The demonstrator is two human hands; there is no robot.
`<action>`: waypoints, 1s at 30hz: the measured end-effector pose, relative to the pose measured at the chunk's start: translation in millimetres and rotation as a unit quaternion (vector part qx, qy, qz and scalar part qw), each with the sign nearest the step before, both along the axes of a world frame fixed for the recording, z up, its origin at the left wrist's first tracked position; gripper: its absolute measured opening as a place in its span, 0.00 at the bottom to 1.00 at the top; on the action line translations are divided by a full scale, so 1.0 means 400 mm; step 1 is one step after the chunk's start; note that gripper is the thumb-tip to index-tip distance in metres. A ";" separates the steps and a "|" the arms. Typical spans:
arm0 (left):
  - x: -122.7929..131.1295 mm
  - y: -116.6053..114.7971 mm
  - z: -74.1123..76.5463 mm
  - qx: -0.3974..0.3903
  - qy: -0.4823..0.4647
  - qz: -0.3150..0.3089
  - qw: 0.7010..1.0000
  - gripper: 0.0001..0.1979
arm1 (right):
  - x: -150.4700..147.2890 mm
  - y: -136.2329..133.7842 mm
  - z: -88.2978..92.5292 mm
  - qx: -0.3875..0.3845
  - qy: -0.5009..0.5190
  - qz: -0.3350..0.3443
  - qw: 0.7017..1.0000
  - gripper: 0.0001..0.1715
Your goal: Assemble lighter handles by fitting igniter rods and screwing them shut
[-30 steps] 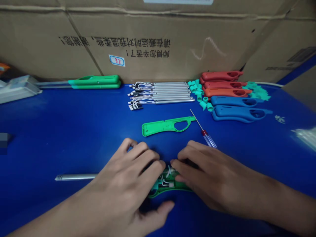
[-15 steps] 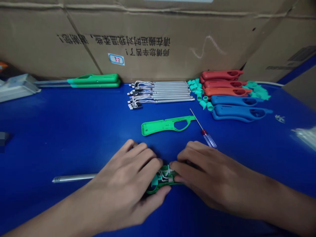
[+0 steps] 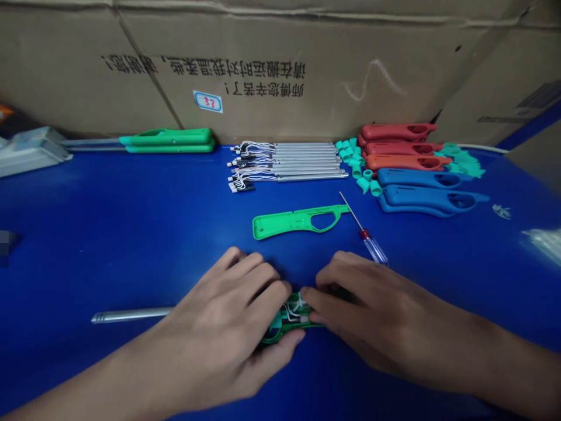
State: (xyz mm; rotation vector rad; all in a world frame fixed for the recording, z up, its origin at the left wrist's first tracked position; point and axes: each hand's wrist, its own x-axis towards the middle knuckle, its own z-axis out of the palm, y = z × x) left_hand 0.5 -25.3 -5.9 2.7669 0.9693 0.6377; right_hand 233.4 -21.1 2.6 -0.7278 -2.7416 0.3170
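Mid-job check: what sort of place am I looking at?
Probably a small assembly bench, perhaps in a workshop. Signs of it: an opened green shell with white wires showing, a row of wired metal tubes, and a screwdriver lying out.

Left grip [image 3: 232, 318] palm down, curled; right grip [image 3: 363, 310] likewise, near, not touching

Left hand [image 3: 236, 327], right hand [image 3: 372, 318] — both holding green casing [image 3: 287, 331] — screwdriver [image 3: 365, 235] beyond.
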 end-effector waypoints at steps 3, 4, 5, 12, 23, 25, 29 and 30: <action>0.000 0.000 -0.001 0.000 0.004 0.004 1.000 0.09 | 0.001 0.000 -0.001 0.006 0.000 0.003 1.000 0.13; 0.000 0.000 -0.001 0.000 0.004 0.004 1.000 0.09 | 0.001 0.000 0.000 0.004 -0.001 0.003 1.000 0.13; 0.000 0.000 -0.001 -0.001 0.003 0.005 1.000 0.09 | 0.001 0.001 0.000 0.001 -0.003 0.003 1.000 0.13; -0.002 -0.006 -0.003 -0.010 0.002 0.003 1.000 0.09 | -0.003 0.002 0.005 -0.009 -0.007 0.006 1.000 0.13; -0.008 -0.001 0.003 -0.023 -0.012 -0.030 0.999 0.06 | 0.000 0.005 0.002 -0.028 0.010 0.002 1.000 0.12; -0.007 0.000 0.001 -0.028 -0.012 -0.033 0.999 0.05 | 0.002 0.006 0.002 -0.029 0.004 0.005 1.000 0.12; -0.009 0.000 -0.005 -0.036 -0.021 -0.039 0.998 0.05 | 0.003 0.009 0.003 -0.034 0.001 0.009 0.999 0.12; -0.010 -0.001 -0.005 -0.039 -0.022 -0.042 0.998 0.04 | 0.003 0.010 0.002 -0.038 0.005 0.007 0.999 0.12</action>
